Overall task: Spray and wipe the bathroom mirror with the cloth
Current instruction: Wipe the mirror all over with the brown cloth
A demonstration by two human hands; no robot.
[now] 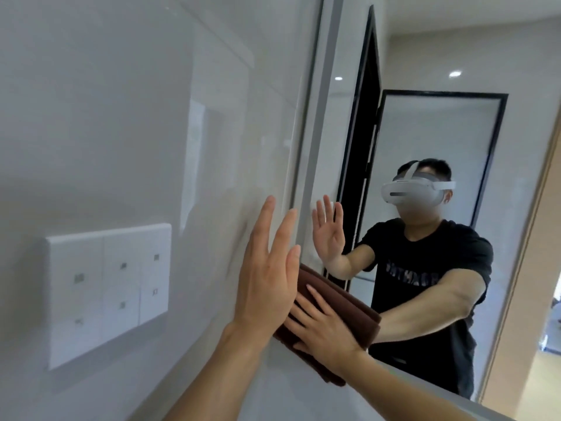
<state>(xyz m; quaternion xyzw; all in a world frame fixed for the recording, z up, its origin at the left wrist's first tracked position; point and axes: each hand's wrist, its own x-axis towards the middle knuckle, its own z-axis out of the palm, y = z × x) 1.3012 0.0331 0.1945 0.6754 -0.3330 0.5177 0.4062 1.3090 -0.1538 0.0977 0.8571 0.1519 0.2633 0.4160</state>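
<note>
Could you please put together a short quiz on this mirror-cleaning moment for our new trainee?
1. True or false: the left hand grips the cloth.
2. Which hand presses the cloth on the mirror: A) left, B) right, C) both?
3. What white fixture is on the wall left of the hands?

Key:
1. False: its fingers are straight and it holds nothing.
2. B: the right hand lies flat on the brown folded cloth, at the mirror's lower left corner.
3. A switch panel.
</note>
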